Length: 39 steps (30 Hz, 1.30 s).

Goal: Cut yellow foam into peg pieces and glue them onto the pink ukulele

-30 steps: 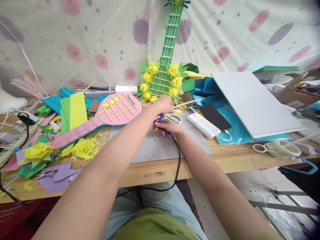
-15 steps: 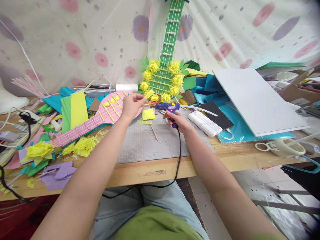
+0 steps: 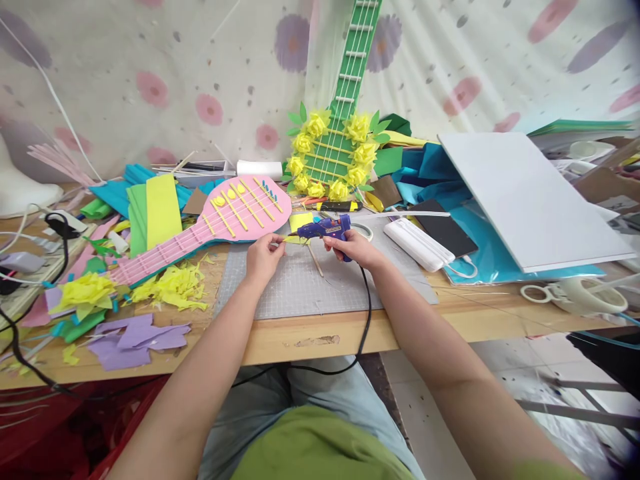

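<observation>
My right hand (image 3: 353,247) grips a blue glue gun (image 3: 323,229) over the grey cutting mat (image 3: 320,287), its nozzle pointing left. My left hand (image 3: 263,257) pinches a small yellow paper strip (image 3: 283,239) right at the nozzle tip. The gun's black cord (image 3: 367,313) drops over the table edge. A pink paper guitar (image 3: 220,223) lies just left of my hands. A green guitar with yellow flowers (image 3: 335,150) leans against the back cloth.
Yellow, green and purple paper scraps (image 3: 130,333) litter the left of the wooden table (image 3: 320,337). A white board (image 3: 525,193), a white case (image 3: 417,243), a black phone (image 3: 445,233) and a tape roll (image 3: 583,297) lie to the right. Cables (image 3: 30,247) run at far left.
My left hand came down from beside the pink guitar with the yellow strip to the gun's nozzle. My right hand lifted the glue gun and levelled it over the mat.
</observation>
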Each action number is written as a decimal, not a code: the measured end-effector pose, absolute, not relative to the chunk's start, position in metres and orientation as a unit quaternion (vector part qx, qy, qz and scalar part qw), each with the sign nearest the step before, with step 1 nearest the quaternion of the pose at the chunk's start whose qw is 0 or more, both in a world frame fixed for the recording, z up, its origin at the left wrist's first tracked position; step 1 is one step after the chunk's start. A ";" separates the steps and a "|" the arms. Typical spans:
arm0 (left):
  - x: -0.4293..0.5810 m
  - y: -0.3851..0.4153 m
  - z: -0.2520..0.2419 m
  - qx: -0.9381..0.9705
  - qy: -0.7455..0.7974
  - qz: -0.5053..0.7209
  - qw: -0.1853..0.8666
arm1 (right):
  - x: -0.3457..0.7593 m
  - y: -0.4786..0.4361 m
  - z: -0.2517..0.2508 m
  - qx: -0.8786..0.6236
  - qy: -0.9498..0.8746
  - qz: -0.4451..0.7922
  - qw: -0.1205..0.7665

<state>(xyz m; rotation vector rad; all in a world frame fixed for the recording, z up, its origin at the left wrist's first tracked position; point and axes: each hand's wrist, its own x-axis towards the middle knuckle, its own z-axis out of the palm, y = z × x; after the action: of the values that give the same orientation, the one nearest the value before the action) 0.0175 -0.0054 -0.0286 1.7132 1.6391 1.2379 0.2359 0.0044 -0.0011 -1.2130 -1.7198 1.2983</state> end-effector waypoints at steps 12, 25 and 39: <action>0.017 -0.004 -0.031 0.638 0.604 0.445 0.174 | 0.235 0.007 -0.005 -0.492 -0.631 0.493 0.340; 0.019 -0.004 -0.033 0.651 0.605 0.435 0.147 | 0.230 0.004 -0.005 -0.487 -0.648 0.491 0.319; 0.020 -0.005 -0.030 0.648 0.614 0.422 0.159 | 0.230 0.006 -0.008 -0.486 -0.658 0.483 0.311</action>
<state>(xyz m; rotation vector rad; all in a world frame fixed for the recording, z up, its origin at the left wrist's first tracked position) 0.0197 -0.0052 -0.0297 1.8525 1.7539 1.2054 0.2298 0.0061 -0.0076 -1.2840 -1.7387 1.2762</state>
